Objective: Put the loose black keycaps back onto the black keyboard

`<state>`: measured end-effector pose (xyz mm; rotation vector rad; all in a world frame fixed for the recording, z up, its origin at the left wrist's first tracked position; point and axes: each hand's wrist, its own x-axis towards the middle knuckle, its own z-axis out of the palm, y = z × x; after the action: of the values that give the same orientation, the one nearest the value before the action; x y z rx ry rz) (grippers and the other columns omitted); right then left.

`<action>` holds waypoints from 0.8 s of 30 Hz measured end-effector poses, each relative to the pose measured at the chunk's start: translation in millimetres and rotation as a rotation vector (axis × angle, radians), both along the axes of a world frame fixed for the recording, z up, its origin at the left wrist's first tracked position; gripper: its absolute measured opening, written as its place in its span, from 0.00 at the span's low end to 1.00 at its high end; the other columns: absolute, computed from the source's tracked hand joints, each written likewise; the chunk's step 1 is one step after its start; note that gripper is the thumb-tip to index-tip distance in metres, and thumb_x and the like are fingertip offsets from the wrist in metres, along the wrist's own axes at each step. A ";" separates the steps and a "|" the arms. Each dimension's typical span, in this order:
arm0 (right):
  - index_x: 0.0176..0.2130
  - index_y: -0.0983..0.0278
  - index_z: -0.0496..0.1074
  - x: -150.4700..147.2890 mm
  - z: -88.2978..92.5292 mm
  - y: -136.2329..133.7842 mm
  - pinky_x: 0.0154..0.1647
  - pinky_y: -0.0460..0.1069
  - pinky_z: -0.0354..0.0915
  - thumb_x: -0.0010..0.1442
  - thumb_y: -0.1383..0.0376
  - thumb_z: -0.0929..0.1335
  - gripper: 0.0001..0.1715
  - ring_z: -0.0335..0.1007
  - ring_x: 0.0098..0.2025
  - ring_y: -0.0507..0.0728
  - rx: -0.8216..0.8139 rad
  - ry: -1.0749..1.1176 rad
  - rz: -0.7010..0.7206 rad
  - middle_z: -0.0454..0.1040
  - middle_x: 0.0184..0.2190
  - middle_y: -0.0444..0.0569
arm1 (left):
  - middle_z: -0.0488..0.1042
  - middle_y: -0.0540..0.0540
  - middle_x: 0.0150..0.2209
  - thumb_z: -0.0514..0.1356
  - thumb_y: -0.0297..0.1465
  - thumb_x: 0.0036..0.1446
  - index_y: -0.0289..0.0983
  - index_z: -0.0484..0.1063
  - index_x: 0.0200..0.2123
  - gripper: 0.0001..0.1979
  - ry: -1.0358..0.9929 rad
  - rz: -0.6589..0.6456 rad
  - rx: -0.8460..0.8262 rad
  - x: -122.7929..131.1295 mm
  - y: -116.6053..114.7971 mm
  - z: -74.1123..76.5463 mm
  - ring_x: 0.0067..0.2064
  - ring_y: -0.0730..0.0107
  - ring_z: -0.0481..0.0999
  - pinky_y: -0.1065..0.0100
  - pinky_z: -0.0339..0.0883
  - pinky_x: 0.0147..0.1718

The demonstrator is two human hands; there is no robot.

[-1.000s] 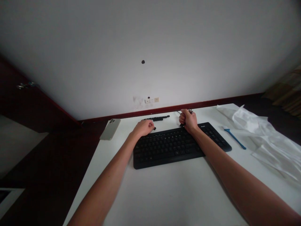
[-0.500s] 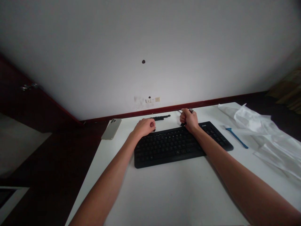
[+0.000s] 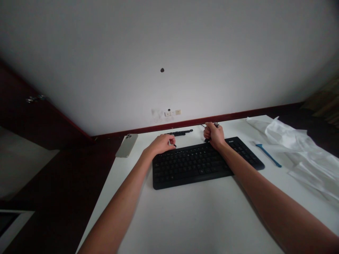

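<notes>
— How's the grip?
— Right hand (image 3: 214, 135) is a tight fist, clamped round a dark tool (image 3: 216, 124), over the keyboard's (image 3: 185, 166) one o'clock edge. The left hand (image 3: 162, 143) is curled at its eleven, fingertips against a small black piece (image 3: 175, 146). Pinched or merely touched, I can't tell.
— And the keyboard itself?
— Flat on the bench (image 3: 185, 215), between the forearms. The right forearm hides some of its keys.
— What else is hard to see?
— Most of the tool is inside the fist; only its ends show. Lettering on the keyboard's two o'clock corner is too small to read.
— Count things for me.
— One keyboard, one phone (image 3: 127, 145) at ten o'clock from it, one blue tool (image 3: 268, 155) at three, crumpled white wrapping (image 3: 288, 135) beyond that. At twelve, a row of loose black keys (image 3: 181, 133), too dark to number. Three socket plates (image 3: 173, 113) on the wall.
</notes>
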<state>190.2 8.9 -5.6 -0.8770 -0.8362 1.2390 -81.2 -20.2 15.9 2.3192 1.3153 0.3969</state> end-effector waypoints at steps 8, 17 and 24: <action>0.20 0.59 0.51 -0.4 -0.8 1.0 0.14 0.44 0.42 0.51 0.62 0.74 0.27 0.41 0.16 0.45 0.009 0.004 0.005 0.46 0.15 0.34 | 0.78 0.49 0.33 0.66 0.28 0.54 0.39 0.76 0.34 0.03 -0.091 0.032 -0.022 4.4 0.7 -10.9 0.34 0.68 0.74 0.68 0.64 0.34; 0.23 0.57 0.48 -1.0 -0.8 1.9 0.13 0.45 0.41 0.49 0.61 0.74 0.29 0.39 0.16 0.45 0.009 -0.014 0.000 0.46 0.15 0.33 | 0.81 0.48 0.36 0.65 0.27 0.57 0.39 0.78 0.36 0.03 -0.202 -0.102 -0.071 36.0 -27.6 28.8 0.35 0.69 0.76 0.67 0.67 0.37; 0.23 0.57 0.49 -1.2 0.7 0.5 0.13 0.45 0.43 0.50 0.61 0.74 0.28 0.41 0.16 0.45 0.004 -0.029 0.004 0.47 0.14 0.33 | 0.80 0.49 0.33 0.66 0.27 0.57 0.39 0.79 0.36 0.03 -0.126 -0.132 -0.101 48.9 -38.0 24.2 0.34 0.69 0.76 0.68 0.66 0.36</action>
<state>189.0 9.4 -4.9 -0.8922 -0.8638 1.2296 -32.2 -58.2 40.1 2.2433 1.0907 0.4157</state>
